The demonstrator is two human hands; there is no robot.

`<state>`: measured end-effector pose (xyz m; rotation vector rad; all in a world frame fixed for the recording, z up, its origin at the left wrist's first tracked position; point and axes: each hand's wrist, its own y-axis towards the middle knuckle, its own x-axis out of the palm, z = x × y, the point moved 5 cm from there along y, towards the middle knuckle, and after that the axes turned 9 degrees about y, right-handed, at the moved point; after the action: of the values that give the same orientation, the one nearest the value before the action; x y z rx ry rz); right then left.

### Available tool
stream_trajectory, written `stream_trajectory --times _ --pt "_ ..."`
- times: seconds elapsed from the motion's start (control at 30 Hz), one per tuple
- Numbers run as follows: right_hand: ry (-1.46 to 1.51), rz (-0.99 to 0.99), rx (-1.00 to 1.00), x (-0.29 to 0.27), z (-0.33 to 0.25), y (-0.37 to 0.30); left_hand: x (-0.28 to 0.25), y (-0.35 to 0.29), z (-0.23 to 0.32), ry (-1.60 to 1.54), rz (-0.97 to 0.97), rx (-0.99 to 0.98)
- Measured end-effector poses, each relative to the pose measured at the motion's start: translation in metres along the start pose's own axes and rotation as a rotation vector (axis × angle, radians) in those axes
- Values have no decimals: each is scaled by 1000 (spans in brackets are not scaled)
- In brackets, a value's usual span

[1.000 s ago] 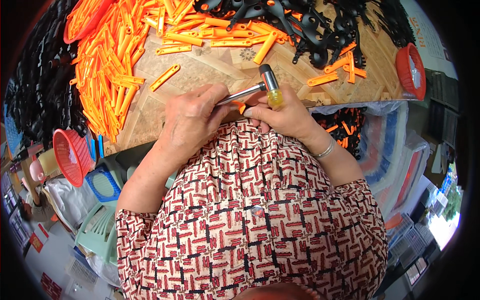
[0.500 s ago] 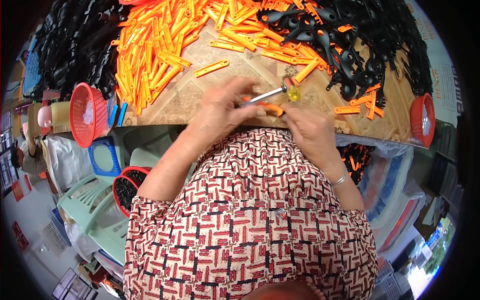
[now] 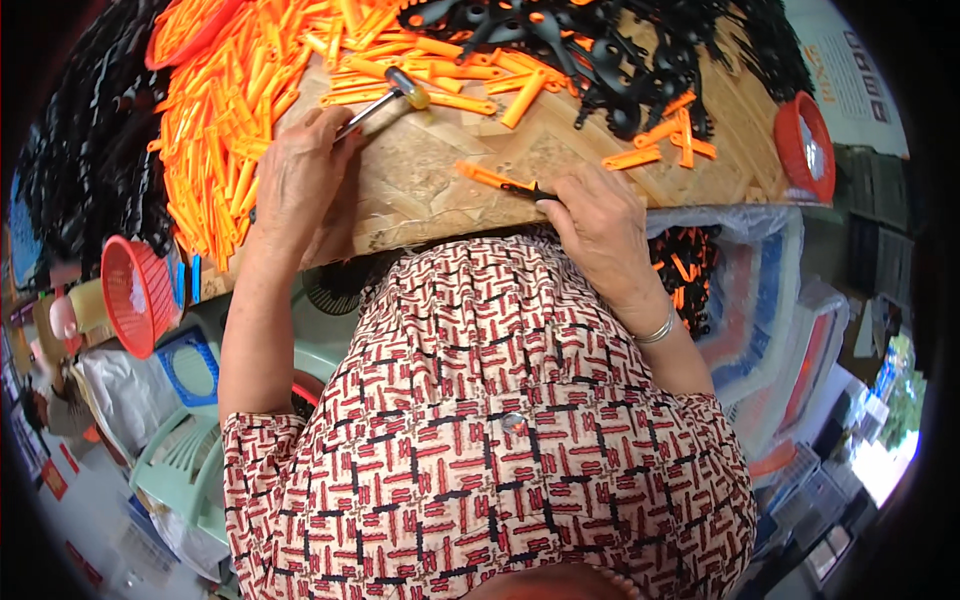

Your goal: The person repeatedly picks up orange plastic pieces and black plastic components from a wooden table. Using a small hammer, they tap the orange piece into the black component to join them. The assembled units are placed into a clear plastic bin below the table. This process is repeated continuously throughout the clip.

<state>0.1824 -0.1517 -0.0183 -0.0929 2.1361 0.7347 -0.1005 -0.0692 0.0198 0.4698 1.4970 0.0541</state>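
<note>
My left hand (image 3: pixel 298 180) is closed at the edge of the orange pile. From its fingers sticks out the metal shaft of a small hammer (image 3: pixel 405 88), whose head has a dark end and a yellow end. My right hand (image 3: pixel 603 222) is closed near the table's front edge. Between its thumb and fingers is a black piece (image 3: pixel 532 191) joined to a slim orange handle (image 3: pixel 485 174), which points left. Loose orange handles (image 3: pixel 225 130) lie heaped beside and beyond my left hand. Black parts with holes (image 3: pixel 625 75) lie scattered at the back right.
A red basket (image 3: pixel 140 300) stands at the table's left corner beside blue strips (image 3: pixel 188 279). Another red basket (image 3: pixel 806 150) sits at the right edge. Black parts (image 3: pixel 80 170) are piled far left. Below the table on the right is a bin of black and orange pieces (image 3: pixel 685 275).
My hands have moved apart. The left went left with the hammer, while the right keeps the orange handle with the black piece. The whole view has shifted too.
</note>
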Motion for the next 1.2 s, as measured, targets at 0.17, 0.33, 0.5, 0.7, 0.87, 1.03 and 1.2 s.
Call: stream_trajectory --times 0.17,0.33,0.5,0.7,0.87,1.03,1.2 --pt "288 -60 275 -11 6 -21 3 9 -6 94 -58 55" --pt "503 -158 553 12 33 -35 2 15 -18 177 -159 0" --pt "686 -147 622 37 44 -32 8 23 -44 100 -255 -96" --pt "807 -198 695 41 40 -23 16 27 -73 -224 -430 -241" --pt "876 -138 597 52 48 -27 11 25 -78 -279 -433 -279" --pt "932 -154 625 57 50 -33 -16 16 -43 -794 -279 -366" --pt "959 -160 648 56 48 -38 4 2 46 -1238 -475 -273"
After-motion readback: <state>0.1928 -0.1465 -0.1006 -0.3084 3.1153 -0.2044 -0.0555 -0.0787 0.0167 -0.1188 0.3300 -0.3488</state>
